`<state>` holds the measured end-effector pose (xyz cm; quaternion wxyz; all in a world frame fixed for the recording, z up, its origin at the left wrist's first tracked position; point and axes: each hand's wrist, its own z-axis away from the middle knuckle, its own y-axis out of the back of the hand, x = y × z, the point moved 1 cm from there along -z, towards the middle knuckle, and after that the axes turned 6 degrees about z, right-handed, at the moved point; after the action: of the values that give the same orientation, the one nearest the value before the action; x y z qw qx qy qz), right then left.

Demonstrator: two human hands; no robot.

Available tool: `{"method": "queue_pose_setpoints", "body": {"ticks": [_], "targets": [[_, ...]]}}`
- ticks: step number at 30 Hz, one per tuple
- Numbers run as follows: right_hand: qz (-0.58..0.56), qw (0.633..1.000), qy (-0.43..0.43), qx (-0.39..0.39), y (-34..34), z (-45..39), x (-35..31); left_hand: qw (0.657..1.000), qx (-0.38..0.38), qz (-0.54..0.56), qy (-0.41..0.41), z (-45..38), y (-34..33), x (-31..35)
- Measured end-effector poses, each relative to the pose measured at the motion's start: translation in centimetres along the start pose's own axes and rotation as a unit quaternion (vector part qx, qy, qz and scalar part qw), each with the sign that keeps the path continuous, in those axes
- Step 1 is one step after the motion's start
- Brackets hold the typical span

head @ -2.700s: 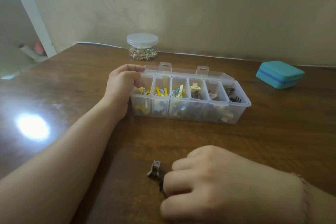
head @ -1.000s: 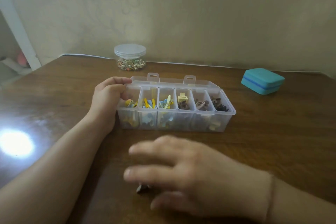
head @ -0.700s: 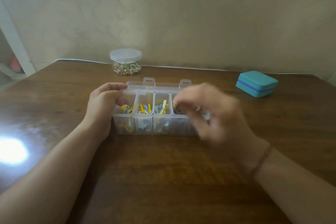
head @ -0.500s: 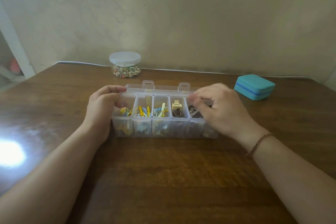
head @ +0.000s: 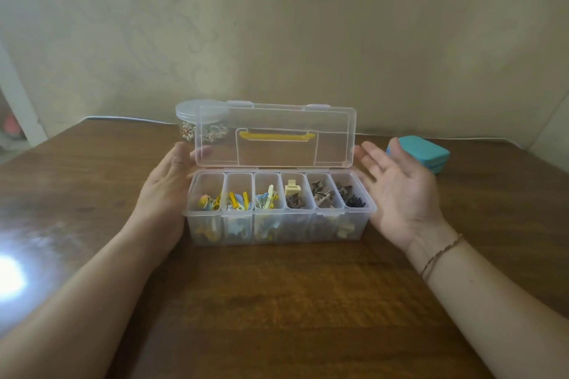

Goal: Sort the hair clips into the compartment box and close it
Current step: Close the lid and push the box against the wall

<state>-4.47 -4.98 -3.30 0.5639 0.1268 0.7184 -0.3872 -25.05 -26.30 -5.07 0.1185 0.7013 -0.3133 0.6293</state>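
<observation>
No writing or brand can be read on anything here. A clear box [head: 278,218] with six compartments sits mid-table [head: 277,301], its lid [head: 274,137] raised about upright at the back; a yellow bar shows through the lid, and I cannot tell what it is. Clips [head: 264,198] lie in all six compartments: yellow and blue ones in the three on the left, a cream one over brown in the fourth, brown in the fifth, brown and black in the sixth. Those lower down blur behind the frosted wall. The left hand [head: 167,184] rests against the box's left end, fingers straight, their tips reaching behind the lid's left edge and seen through it. The right hand [head: 397,188] is open, palm turned inward, fingers spread beside the box's right end, holding nothing; whether its fingertips touch the lid is unclear. A jar [head: 197,123] stands partly hidden behind the lid. A teal case [head: 425,154] is partly hidden behind the right hand.
</observation>
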Motion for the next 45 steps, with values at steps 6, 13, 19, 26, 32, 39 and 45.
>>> {"method": "queue_pose_setpoints", "body": {"ticks": [6,13,19,26,32,39,45], "targets": [[0.124,0.99,0.063,0.015,0.1,1.0,-1.2,0.995,-0.005,0.091,0.038,0.3,-0.5,0.9],[0.652,0.717,0.189,-0.159,0.3,2.6,-2.2,0.957,-0.175,-0.21,-0.091,1.0,1.0,1.6],[0.67,0.692,0.232,-0.138,-0.5,2.8,-0.9,0.922,-0.212,-0.281,-0.16,1.0,1.6,0.9],[0.693,0.678,0.205,-0.131,-1.1,2.8,-1.0,0.928,-0.197,-0.274,-0.156,1.0,1.4,0.7],[0.744,0.616,0.243,-0.087,-1.7,3.3,-0.3,0.927,-0.149,-0.304,-0.161,0.7,1.4,0.2],[0.684,0.689,0.24,-0.028,0.0,2.3,-0.1,0.929,-0.092,-0.325,-0.15,1.0,1.8,-0.6],[0.628,0.765,0.143,0.013,0.8,1.8,-0.2,0.905,0.042,-0.389,-0.166,1.9,0.5,-0.1]]}}
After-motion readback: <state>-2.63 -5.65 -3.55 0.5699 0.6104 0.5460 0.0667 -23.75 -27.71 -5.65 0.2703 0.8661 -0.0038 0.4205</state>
